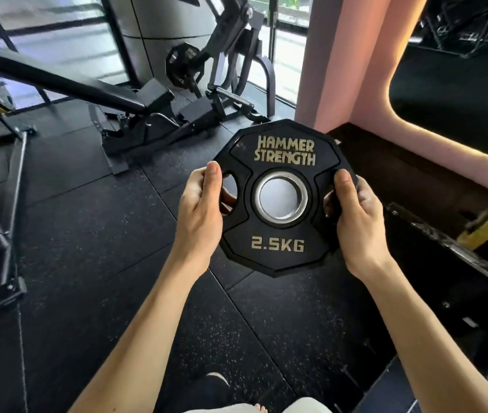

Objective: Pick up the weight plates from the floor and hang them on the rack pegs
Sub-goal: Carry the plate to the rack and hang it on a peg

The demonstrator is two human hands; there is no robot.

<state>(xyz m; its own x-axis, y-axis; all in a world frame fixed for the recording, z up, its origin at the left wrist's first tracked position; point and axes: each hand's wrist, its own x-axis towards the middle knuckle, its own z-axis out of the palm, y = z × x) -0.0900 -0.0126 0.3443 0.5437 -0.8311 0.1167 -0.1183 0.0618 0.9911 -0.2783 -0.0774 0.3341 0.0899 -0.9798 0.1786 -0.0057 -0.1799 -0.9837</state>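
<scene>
Head view: my left hand [199, 213] and right hand [356, 217] each grip a side of the black weight plate [281, 242] — fingers curled through its cutouts — holding it up above the speckled floor [102, 234].

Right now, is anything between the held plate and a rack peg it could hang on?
Cannot tell fully: no free peg is clearly visible. Both hands, left and right, hold the plate off the floor. The bench stands between it and the machine's loaded peg.
</scene>
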